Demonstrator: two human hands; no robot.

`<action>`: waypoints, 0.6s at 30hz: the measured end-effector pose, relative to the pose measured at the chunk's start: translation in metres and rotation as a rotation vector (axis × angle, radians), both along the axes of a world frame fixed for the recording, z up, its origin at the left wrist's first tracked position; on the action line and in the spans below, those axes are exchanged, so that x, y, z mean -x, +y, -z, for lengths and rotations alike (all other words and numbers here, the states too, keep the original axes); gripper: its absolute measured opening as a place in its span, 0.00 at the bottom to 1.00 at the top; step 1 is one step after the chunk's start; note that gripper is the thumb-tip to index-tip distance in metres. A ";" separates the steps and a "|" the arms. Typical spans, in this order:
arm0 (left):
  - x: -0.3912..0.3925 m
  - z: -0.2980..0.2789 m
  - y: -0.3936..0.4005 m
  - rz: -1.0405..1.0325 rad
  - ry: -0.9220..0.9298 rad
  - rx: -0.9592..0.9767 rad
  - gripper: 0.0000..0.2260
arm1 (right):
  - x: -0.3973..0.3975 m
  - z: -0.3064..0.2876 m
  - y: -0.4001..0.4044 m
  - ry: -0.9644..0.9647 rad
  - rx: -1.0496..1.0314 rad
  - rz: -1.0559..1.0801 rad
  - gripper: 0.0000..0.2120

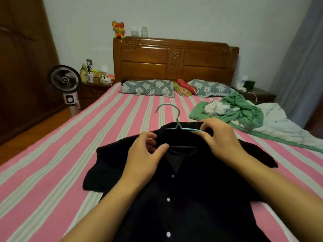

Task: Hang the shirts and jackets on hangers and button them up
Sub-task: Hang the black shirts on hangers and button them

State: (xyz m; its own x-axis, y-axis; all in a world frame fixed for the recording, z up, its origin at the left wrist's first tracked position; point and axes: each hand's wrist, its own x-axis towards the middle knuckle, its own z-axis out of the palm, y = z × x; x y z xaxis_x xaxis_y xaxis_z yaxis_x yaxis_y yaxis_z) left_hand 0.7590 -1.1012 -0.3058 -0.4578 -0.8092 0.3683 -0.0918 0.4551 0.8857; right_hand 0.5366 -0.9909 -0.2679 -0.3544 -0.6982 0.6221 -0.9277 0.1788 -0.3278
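Observation:
A black short-sleeved shirt (174,189) with white buttons lies front-up on the striped bed (52,172). A light blue hanger (177,125) sits inside its neck opening, hook pointing toward the headboard. My left hand (146,152) pinches the left side of the collar between thumb and curled fingers. My right hand (220,137) grips the right side of the collar where the hanger's shoulder runs under it. The placket is closed below the collar, with three white buttons showing; the top stays open in a V.
A crumpled green and white blanket (241,110) lies on the bed's right side. Two floral pillows (148,88) rest against the wooden headboard (174,60). A standing fan (65,81) and a cluttered nightstand (94,91) are at the left, a wardrobe beyond.

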 end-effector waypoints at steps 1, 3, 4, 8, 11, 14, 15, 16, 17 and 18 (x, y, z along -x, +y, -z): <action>-0.011 0.001 0.020 0.002 -0.005 0.003 0.13 | -0.019 -0.003 0.024 0.002 0.047 -0.012 0.08; -0.032 0.008 0.061 -0.038 0.055 0.011 0.10 | -0.056 0.002 0.072 -0.025 0.107 -0.027 0.08; -0.043 0.012 0.081 -0.041 0.093 -0.001 0.08 | -0.071 0.010 0.094 -0.048 0.121 -0.031 0.08; -0.086 0.035 0.149 0.073 0.129 -0.011 0.08 | -0.115 0.054 0.172 -0.052 0.156 -0.082 0.05; -0.120 0.046 0.187 0.260 0.092 -0.201 0.08 | -0.131 0.090 0.219 0.069 0.135 -0.121 0.03; -0.145 0.053 0.203 0.392 -0.023 -0.414 0.10 | -0.140 0.117 0.252 0.123 0.073 -0.089 0.03; -0.149 0.055 0.205 0.435 -0.012 -0.574 0.13 | -0.141 0.124 0.260 0.131 0.058 -0.071 0.03; -0.152 0.057 0.207 0.472 0.023 -0.779 0.15 | -0.143 0.129 0.266 0.146 0.044 -0.064 0.04; -0.154 0.057 0.209 0.486 0.066 -0.988 0.16 | -0.145 0.135 0.271 0.172 0.035 -0.078 0.04; -0.156 0.058 0.209 0.469 0.079 -1.137 0.16 | -0.147 0.141 0.274 0.204 0.033 -0.108 0.05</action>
State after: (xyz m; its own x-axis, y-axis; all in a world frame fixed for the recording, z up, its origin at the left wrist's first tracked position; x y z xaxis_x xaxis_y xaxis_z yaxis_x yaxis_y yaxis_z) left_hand 0.9149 -0.8922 -0.3641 -0.7990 -0.4507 -0.3982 -0.0556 -0.6039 0.7951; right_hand 0.6839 -0.7166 -0.4092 -0.1432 -0.7032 0.6965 -0.9885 0.0671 -0.1355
